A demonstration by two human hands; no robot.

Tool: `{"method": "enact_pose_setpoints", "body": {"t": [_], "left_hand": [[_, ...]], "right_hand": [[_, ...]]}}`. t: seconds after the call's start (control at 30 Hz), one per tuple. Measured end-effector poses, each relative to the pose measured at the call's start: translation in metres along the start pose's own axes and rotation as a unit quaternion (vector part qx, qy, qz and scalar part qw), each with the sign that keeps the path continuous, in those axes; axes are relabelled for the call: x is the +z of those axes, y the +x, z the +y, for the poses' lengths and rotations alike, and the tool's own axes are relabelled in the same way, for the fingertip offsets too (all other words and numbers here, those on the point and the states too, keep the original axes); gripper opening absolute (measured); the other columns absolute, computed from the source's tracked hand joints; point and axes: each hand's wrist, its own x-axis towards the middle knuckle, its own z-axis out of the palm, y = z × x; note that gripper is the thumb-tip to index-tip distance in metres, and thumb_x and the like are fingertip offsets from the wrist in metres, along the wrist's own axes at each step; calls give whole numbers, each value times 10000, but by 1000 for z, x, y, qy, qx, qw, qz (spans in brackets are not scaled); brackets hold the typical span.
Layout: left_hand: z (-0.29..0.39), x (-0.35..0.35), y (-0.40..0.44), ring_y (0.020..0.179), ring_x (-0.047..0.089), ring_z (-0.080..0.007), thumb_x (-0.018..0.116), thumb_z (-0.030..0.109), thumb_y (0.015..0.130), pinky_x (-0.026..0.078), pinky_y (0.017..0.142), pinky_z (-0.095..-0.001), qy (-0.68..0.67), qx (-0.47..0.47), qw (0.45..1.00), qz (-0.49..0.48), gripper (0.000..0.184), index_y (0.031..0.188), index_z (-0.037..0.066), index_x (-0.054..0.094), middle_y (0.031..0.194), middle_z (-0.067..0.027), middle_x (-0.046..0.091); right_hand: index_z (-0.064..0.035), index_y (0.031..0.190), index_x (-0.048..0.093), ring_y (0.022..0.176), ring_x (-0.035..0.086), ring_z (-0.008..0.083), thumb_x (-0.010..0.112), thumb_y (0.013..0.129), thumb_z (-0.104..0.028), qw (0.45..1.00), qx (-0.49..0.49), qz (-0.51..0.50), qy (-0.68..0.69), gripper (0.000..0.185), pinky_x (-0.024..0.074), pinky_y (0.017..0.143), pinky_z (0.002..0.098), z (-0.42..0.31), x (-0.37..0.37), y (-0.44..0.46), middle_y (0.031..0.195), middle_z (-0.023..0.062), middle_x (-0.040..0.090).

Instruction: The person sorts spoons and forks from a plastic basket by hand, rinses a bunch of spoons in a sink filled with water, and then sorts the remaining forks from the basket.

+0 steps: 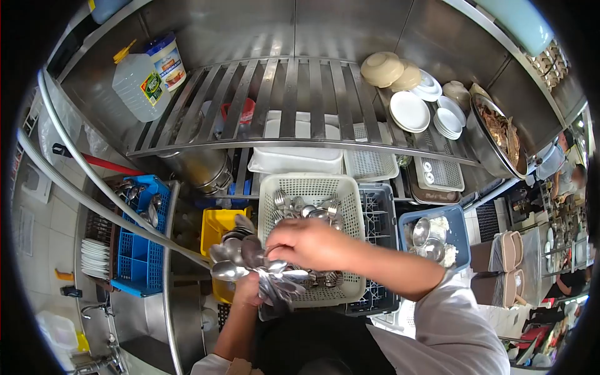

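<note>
My left hand is wrapped round a thick bunch of metal spoons, whose bowls fan out above and to the left of it. Just right of the bunch, my right hand has its fingers closed at the spoons, touching them; what it pinches is partly hidden. Both hands are over the left part of a white perforated basket. Loose forks and spoons lie inside that basket, partly covered by my right hand and forearm.
A slatted metal shelf spans the back, with white plates and a jug. A yellow bin and blue rack stand left. Right are a dark rack and blue tub. People are at far right.
</note>
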Motion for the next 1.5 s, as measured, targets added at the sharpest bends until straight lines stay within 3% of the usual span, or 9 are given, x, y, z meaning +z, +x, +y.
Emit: {"method": "enact_pose_setpoints", "body": {"t": [0.17,0.33,0.5,0.57,0.8,0.9,1.1,1.33,1.5], "left_hand": [[-22,7,-12,900,584,-201,719,281,896,490,960,-396,60,-45,995,-61,277,1025,64,606,889,-56,587],[-21,8,-48,770,533,-164,687,277,868,482,965,-457,-37,36,995,90,215,940,138,540,796,23,499],[-18,-10,-90,857,563,-182,717,235,873,426,1106,-578,-92,74,987,113,227,967,109,553,812,1,517],[-17,-2,-100,874,577,-179,727,208,860,386,1159,-592,-61,85,984,146,236,961,100,544,825,2,522],[-6,-20,-66,1020,585,-229,724,220,900,390,1176,-532,-45,95,987,125,212,959,55,604,956,-48,590],[-13,-32,-52,1139,637,-276,821,258,863,515,1045,-502,-74,99,991,54,478,1221,27,605,1090,-70,639],[-12,19,-67,895,602,-193,801,174,807,536,974,-474,-73,-15,996,48,430,1146,94,549,910,-11,542],[-5,-9,-108,746,526,-117,747,263,794,489,938,-380,-67,98,986,118,303,868,150,475,785,53,474],[-2,-24,-136,784,548,-112,754,221,828,495,943,-411,-128,170,967,142,303,1059,124,583,827,49,501]], "right_hand": [[-87,1038,719,839,622,108,766,948,-312,931,206,145,263,247,530,706,339,90,29,3,923,14,683],[-101,1002,761,1188,579,350,763,830,-231,848,340,5,-407,216,510,990,520,256,56,-81,1139,119,644],[-96,1010,734,1090,613,305,776,830,-182,894,232,-13,-382,204,544,915,453,234,36,-86,1102,108,635],[-64,973,698,884,675,269,763,878,-104,951,277,134,-2,122,559,774,371,223,8,-68,957,92,691],[-63,918,656,769,697,322,729,946,-207,991,-16,99,-88,164,569,702,404,8,-42,2,868,108,701],[-57,919,654,710,711,289,761,939,-205,999,28,32,-24,183,571,626,380,-21,14,8,800,92,688],[-43,737,560,663,645,207,750,970,-267,960,201,131,146,375,513,620,320,27,96,10,723,69,657],[-134,1267,639,1384,491,317,717,937,-283,969,-18,-108,-223,369,385,1132,546,153,153,-84,1423,82,563],[-171,1277,640,1442,422,300,741,873,-293,953,-31,-214,-212,434,323,1184,533,153,120,-104,1479,52,518]]}}
